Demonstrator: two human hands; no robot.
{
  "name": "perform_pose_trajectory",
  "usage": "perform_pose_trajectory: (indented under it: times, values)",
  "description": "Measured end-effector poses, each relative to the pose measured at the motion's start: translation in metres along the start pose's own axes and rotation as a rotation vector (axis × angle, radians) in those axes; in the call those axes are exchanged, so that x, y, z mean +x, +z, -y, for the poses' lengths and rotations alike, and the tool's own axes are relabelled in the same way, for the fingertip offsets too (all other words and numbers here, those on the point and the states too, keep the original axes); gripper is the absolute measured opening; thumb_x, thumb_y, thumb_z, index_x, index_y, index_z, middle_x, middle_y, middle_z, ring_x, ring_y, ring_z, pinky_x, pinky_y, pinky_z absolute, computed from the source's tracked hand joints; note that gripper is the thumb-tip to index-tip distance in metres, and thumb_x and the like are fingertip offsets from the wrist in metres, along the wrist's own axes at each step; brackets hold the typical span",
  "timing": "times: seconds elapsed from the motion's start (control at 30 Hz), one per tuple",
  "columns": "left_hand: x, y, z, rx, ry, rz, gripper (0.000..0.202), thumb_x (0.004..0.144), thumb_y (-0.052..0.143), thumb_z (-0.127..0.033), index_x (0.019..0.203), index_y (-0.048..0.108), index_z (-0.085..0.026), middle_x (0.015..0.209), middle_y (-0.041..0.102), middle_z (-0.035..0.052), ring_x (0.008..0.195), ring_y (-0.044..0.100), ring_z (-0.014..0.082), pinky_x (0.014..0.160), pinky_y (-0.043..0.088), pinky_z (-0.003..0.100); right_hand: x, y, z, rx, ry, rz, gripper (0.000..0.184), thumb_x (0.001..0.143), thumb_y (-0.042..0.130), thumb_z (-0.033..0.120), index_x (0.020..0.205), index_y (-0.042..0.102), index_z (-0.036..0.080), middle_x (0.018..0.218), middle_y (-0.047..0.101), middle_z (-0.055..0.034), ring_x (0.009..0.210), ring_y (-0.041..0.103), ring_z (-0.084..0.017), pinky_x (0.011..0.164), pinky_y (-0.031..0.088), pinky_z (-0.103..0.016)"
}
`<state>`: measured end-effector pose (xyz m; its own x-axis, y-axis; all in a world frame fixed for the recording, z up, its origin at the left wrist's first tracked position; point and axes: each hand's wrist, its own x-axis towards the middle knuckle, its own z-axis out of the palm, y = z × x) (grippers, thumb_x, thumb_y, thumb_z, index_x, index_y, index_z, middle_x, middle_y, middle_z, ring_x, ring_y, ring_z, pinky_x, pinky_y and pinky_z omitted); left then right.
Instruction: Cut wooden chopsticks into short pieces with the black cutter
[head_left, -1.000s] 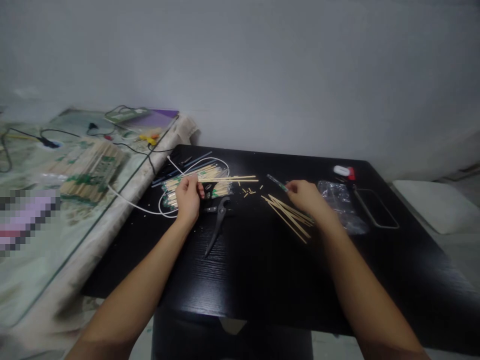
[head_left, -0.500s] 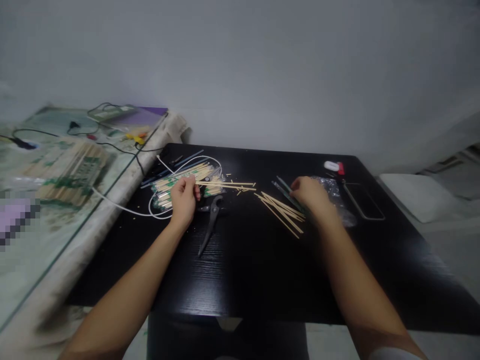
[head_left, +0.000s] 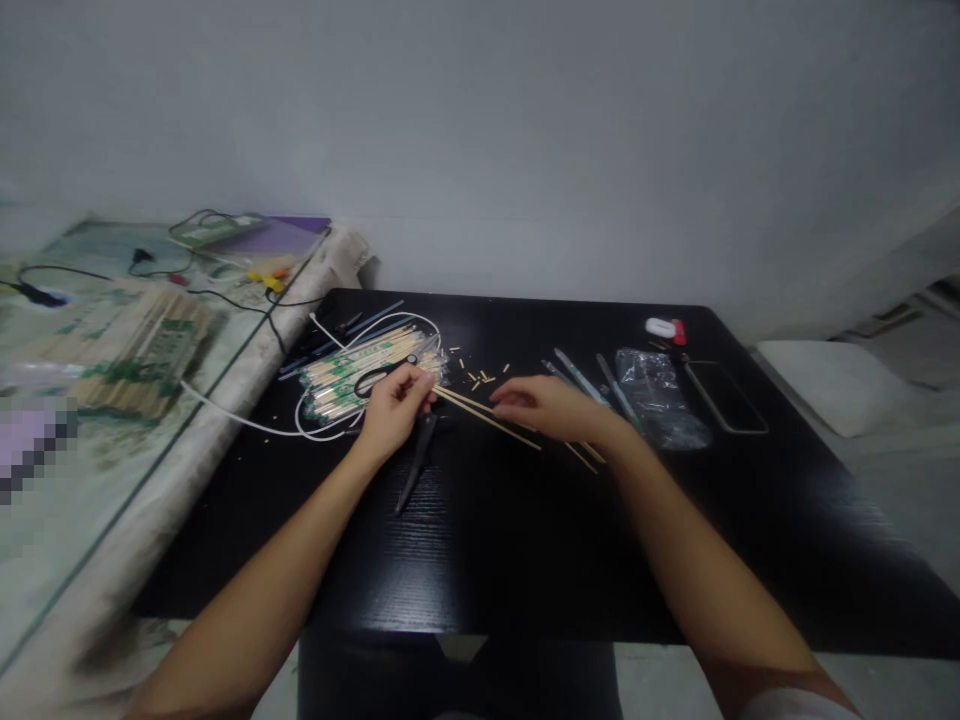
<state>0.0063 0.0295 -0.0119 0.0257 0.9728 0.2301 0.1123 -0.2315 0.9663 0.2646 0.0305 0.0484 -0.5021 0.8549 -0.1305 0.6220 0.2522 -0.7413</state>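
Observation:
My left hand [head_left: 394,410] is closed, pinching two thin wooden sticks [head_left: 487,418] by one end; they slant down to the right. My right hand [head_left: 544,405] hovers at their far part, fingers loosely bent and apart, the tips close to the upper stick. Whether they touch it is unclear. More wooden sticks [head_left: 585,459] lie beneath my right hand, mostly covered. A dark-handled hand tool [head_left: 415,470] lies below my left hand, which hides its head. Short cut stick pieces [head_left: 480,378] are scattered between the hands.
Wrapped bundles of sticks [head_left: 360,365] lie at the left with a white cable [head_left: 247,422]. Rightward are narrow plastic sleeves [head_left: 581,375], a clear plastic bag [head_left: 660,390], a phone [head_left: 726,398] and a white-and-red item [head_left: 664,329]. A larger stick pack [head_left: 142,350] rests on the glass-topped surface.
My right hand has come left from the plastic sleeves to the held sticks. My left hand has moved right and slightly down, and its sticks now tilt downward.

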Motion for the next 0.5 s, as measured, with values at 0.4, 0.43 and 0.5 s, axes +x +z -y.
perform_pose_trajectory:
  times: [0.4, 0.43, 0.5]
  values:
    - [-0.006, 0.002, -0.002, 0.21, 0.128, -0.052, 0.025, 0.092, 0.067, -0.044, 0.082, 0.065, -0.021, 0.072, 0.066, -0.0002, 0.061, 0.057, 0.0133, 0.062, 0.045, 0.025, -0.003, -0.013, -0.006, -0.018, 0.055, -0.19, 0.021, 0.091, 0.07, 0.037, 0.09, 0.08, 0.018, 0.06, 0.061, 0.0027, 0.054, 0.049, -0.011, 0.056, 0.034, -0.026]
    - [-0.007, 0.001, -0.004, 0.272, 0.181, -0.06, 0.024, 0.092, 0.067, -0.043, 0.083, 0.066, -0.021, 0.073, 0.066, 0.0, 0.063, 0.057, 0.0137, 0.063, 0.045, 0.025, -0.006, -0.016, -0.005, 0.098, 0.046, -0.237, 0.026, 0.092, 0.068, 0.041, 0.097, 0.079, 0.019, 0.061, 0.061, 0.0029, 0.051, 0.047, -0.01, 0.053, 0.034, -0.025]
    - [-0.01, -0.001, -0.01, 0.406, 0.279, -0.003, 0.023, 0.093, 0.066, -0.041, 0.081, 0.066, -0.021, 0.075, 0.067, 0.0007, 0.066, 0.058, 0.0144, 0.066, 0.044, 0.026, -0.011, -0.021, 0.0, 0.312, -0.003, -0.302, 0.033, 0.093, 0.066, 0.045, 0.11, 0.077, 0.019, 0.071, 0.068, 0.0003, 0.049, 0.049, -0.009, 0.051, 0.039, -0.025]
